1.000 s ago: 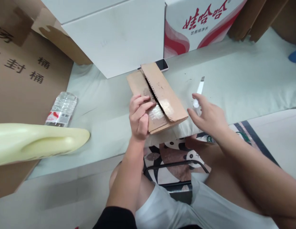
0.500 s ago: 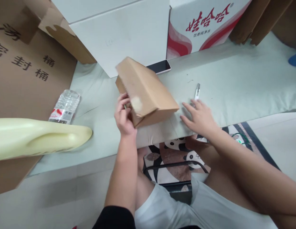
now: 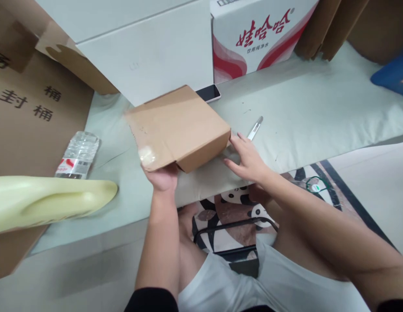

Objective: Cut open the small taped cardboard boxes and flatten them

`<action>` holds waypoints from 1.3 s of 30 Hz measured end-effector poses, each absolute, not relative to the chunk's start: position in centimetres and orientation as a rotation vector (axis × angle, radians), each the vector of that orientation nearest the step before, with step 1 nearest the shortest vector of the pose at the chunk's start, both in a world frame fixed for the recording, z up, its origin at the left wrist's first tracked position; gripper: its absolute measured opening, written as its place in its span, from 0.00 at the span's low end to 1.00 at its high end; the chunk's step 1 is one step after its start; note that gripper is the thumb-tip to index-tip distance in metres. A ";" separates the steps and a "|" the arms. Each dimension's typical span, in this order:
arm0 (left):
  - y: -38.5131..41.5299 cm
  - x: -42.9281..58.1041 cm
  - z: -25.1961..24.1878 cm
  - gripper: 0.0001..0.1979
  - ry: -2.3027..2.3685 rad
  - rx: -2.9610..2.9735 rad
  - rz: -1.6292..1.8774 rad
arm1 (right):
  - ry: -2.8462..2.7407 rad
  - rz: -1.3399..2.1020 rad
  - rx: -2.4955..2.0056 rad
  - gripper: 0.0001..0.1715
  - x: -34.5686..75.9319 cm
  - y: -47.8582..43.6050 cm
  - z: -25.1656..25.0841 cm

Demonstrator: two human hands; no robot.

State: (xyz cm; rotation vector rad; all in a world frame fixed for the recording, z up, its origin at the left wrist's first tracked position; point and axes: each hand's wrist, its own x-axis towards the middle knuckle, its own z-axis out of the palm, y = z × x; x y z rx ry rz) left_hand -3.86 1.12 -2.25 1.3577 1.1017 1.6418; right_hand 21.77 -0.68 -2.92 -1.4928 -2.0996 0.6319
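A brown cardboard box (image 3: 188,125) sits on the cloth-covered surface, with a lid flap sticking out on its left side. A shiny piece of clear tape (image 3: 147,154) shows at the flap's near corner. Beneath that flap is my left hand (image 3: 164,177), palm and wrist in sight, fingers hidden by the cardboard. My right hand (image 3: 247,159) is open with spread fingers at the box's right corner; the index fingertip is at its edge, and whether it touches I cannot tell. Just beyond those fingers lies a utility knife (image 3: 255,128).
A phone (image 3: 209,93) lies behind the box, against large white cartons (image 3: 146,56). To the left are a water bottle (image 3: 78,154), a pale yellow plastic object (image 3: 58,199) and a big printed carton (image 3: 32,117). A blue object (image 3: 393,78) is at far right.
The box has tipped down flatter, its flap swinging out to the left over my left hand. My left fingers went out of sight. My right hand came off the knife toward the box's corner.
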 end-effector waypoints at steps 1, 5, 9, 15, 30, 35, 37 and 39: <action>1.0 -4.1 -2.1 0.38 1.058 1.337 1.669 | -2.103 0.606 -1.462 0.47 21.9 -0.9 -2.6; 0.7 -4.9 -1.6 0.31 0.981 1.212 1.681 | -2.097 0.586 -1.373 0.49 22.6 -1.8 -1.4; 0.2 -4.7 -1.3 0.38 1.083 1.181 1.571 | -2.016 0.771 -1.225 0.57 23.0 -2.2 -1.1; -0.2 -4.7 -1.9 0.46 1.101 1.253 1.440 | -1.787 0.880 -1.175 0.60 23.3 -2.0 -1.3; 0.7 -5.7 -2.5 0.36 1.202 1.273 1.626 | -1.491 0.784 -1.264 0.39 24.0 -1.6 -2.5; -1.0 -6.2 -1.7 0.33 1.318 1.223 1.523 | -1.517 0.931 -1.152 0.41 24.2 -1.7 -1.1; -2.5 -6.5 -1.3 0.30 1.332 1.184 1.519 | -1.514 0.965 -1.106 0.40 24.4 -1.6 -0.7; -4.2 -7.0 -0.7 0.27 1.286 1.124 1.524 | -1.492 0.997 -1.098 0.35 24.8 -1.6 -0.2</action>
